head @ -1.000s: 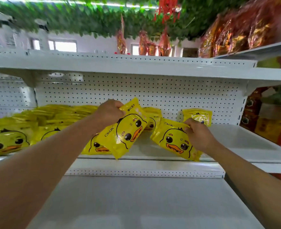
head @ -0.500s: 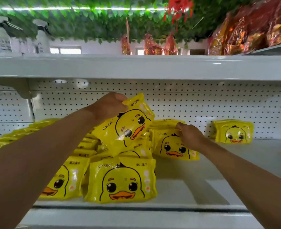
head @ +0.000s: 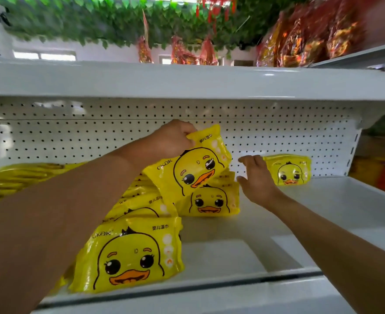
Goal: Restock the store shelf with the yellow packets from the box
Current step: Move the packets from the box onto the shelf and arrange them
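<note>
Left hand (head: pixel 172 138) pinches the top corner of a glossy yellow plastic packet with a cartoon duck face (head: pixel 190 165), held tilted in the air above the pile on the white metal shelf (head: pixel 323 214). Print on it reads "CKOK" at the upper left, with Chinese characters at the upper right, too small to be sure of. Right hand (head: pixel 256 177) is empty, fingers spread and relaxed, hovering between the upright duck packet at the pile's right edge (head: pixel 209 201) and a lone duck packet standing against the white pegboard back panel (head: pixel 287 169); contact with either can't be confirmed. Front packet lying near the shelf lip (head: pixel 130 254) shows the same "CKOK" mark and the same characters. More yellow packets stacked to the left (head: pixel 17 177), blurred. Versus half a second ago: right hand has let go of the packet it was seating at the pile's right edge and has shifted right toward the lone packet; left hand still holds its packet at about the same height. Red-gold foil bags (head: pixel 304 39) on the upper shelf, green plastic vine (head: pixel 96 21) overhead.
</note>
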